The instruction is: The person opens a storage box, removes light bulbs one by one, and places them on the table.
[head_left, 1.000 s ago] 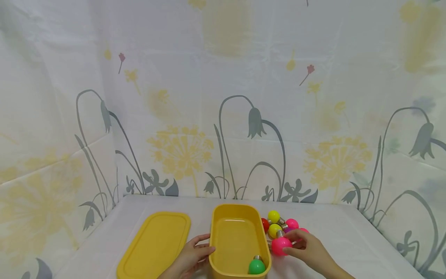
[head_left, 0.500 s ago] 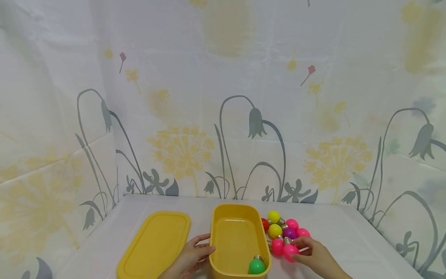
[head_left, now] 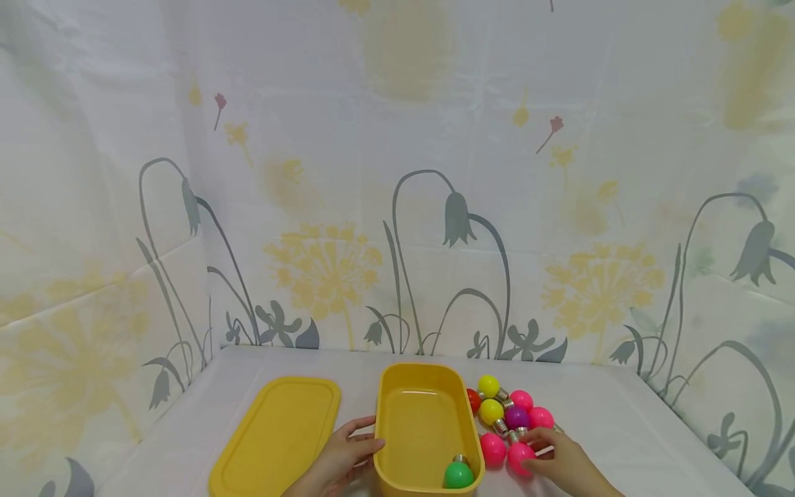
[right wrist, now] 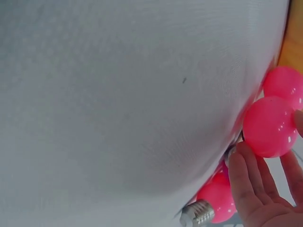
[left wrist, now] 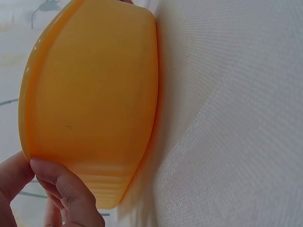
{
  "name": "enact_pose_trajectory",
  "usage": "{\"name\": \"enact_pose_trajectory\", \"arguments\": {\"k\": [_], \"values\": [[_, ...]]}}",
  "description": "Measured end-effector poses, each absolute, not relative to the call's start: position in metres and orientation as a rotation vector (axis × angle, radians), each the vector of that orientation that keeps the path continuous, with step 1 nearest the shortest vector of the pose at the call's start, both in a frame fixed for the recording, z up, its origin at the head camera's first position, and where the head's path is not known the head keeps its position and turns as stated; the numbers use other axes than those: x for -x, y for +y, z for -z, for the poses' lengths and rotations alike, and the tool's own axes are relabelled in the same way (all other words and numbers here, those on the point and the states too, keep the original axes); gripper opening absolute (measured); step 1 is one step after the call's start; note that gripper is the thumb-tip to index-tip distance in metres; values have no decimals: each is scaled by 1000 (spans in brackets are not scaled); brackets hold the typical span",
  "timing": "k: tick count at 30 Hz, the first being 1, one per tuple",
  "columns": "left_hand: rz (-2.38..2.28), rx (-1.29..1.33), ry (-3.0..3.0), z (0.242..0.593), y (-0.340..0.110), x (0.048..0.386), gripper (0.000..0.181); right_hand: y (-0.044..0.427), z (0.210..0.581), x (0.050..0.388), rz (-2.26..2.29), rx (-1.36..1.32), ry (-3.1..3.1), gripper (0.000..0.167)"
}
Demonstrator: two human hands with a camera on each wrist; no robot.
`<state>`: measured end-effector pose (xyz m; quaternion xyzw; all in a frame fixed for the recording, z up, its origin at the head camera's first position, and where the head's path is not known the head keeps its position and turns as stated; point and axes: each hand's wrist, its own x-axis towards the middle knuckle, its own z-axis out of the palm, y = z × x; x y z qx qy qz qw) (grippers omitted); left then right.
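Observation:
My left hand (head_left: 344,455) grips the left rim of a yellow plastic box (head_left: 428,473), thumb on one side of the rim and fingers on the other, as the left wrist view shows. Inside the box, in its near right corner, lies a green light bulb (head_left: 458,475). My right hand (head_left: 562,459) holds a pink light bulb (head_left: 519,457) between thumb and fingers, low at the table; whether it touches the cloth I cannot tell. Just left of it, beside the box, sits another pink bulb (head_left: 493,450), also visible in the right wrist view.
Behind my right hand, several bulbs lie clustered: yellow (head_left: 491,411), red (head_left: 473,400), purple (head_left: 517,417) and pink (head_left: 541,418). A yellow lid (head_left: 276,435) lies flat left of the box. A flower-printed curtain (head_left: 422,138) closes off the back and sides of the white table (head_left: 627,414).
My right hand has moved right and slightly nearer with the pink bulb. The other pink bulb beside the box has also come nearer. My left hand and the box stayed put.

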<state>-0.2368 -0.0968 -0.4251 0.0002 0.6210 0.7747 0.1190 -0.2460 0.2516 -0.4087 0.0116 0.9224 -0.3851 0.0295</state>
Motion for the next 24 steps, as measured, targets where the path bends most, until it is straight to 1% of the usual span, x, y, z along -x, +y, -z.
{"name": "enact_pose_trajectory", "arguments": {"k": [5,13,17,22,24], "values": [[-2260,4,1812,425,-97,237,55,250,409,247,1150,-37,2856,32],[-2252,29,1816,423,-96,236,55,248,405,249,1093,-93,2832,46],[-2250,30,1822,422,-96,236,55,250,403,251,1065,-85,2853,44],[-2253,34,1828,423,-96,236,55,252,400,254,1073,-33,2897,36],[-2255,34,1827,423,-96,236,54,253,398,255,1087,-19,2909,36]]}}
